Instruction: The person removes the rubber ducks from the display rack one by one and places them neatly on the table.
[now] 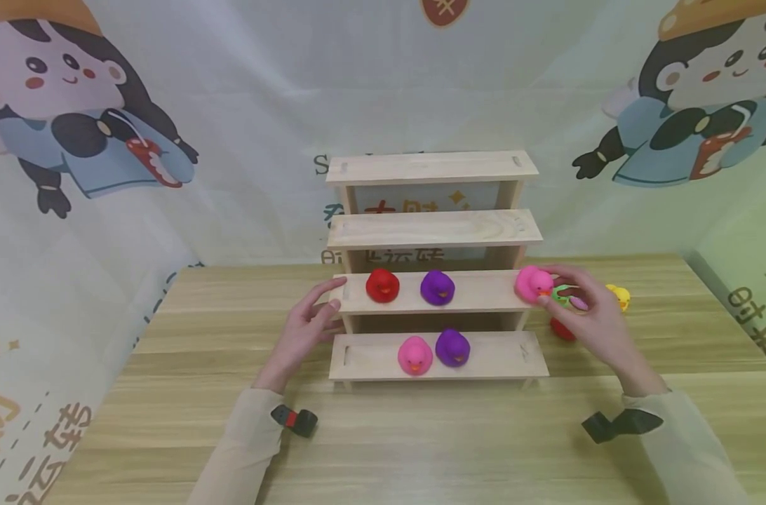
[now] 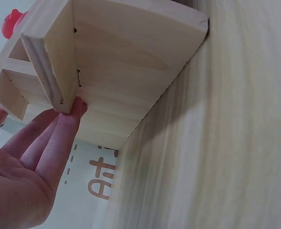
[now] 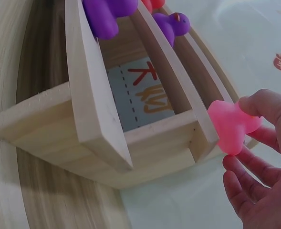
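Observation:
My left hand [image 1: 304,330] holds the left end of the stepped wooden shelf [image 1: 392,301] at its second step from the bottom. In the left wrist view, fingertips [image 2: 77,107] press against that board's end and underside. At the same step's right end, my right hand [image 1: 588,312] pinches a pink rubber duck [image 1: 534,284] between thumb and fingers; the right wrist view shows this pink duck [image 3: 231,124] by the board's edge. A red duck [image 1: 382,285] and a purple duck [image 1: 437,287] sit on that step. Below them are a pink duck [image 1: 415,355] and another purple duck [image 1: 452,348].
Beyond my right hand lie a yellow duck [image 1: 619,297], a red thing [image 1: 562,330] and a green thing [image 1: 561,294], partly hidden. The shelf's two upper boards [image 1: 433,228] rise behind. A printed cloth [image 1: 263,126] hangs behind the wooden table [image 1: 421,442].

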Motion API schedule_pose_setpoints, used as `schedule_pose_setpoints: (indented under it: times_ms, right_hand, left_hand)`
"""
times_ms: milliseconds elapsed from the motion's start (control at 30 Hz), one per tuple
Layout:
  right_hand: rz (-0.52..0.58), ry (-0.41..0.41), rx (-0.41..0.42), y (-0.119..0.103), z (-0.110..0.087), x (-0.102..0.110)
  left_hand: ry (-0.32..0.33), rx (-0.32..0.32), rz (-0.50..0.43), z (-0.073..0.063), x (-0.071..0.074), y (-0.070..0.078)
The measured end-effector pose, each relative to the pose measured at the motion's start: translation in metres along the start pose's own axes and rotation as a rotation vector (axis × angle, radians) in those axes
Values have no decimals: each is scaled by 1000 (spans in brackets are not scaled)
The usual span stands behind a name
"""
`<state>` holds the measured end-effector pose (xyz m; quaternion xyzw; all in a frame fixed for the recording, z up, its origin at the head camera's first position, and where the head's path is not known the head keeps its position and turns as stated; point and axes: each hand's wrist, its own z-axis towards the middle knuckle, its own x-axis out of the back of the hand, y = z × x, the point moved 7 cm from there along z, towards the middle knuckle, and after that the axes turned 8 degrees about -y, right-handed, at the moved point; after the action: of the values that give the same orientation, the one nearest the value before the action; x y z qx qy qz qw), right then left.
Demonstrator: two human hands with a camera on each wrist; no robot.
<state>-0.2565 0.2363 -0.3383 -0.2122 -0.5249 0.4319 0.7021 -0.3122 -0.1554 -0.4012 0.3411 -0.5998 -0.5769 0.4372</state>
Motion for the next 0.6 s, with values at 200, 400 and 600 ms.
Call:
schedule_pose_setpoints:
  times_ms: [200,400,600]
  right_hand:
    - [71,49,70,8,-6,9]
    - [81,65,84,14,-12,19]
    - [28,64,41,21,-19,28]
  left_hand:
    - [-9,-3,-6,1,0,-1]
    - [-8,8,2,1,1,-2]
    - [-7,2,19,1,2,-3]
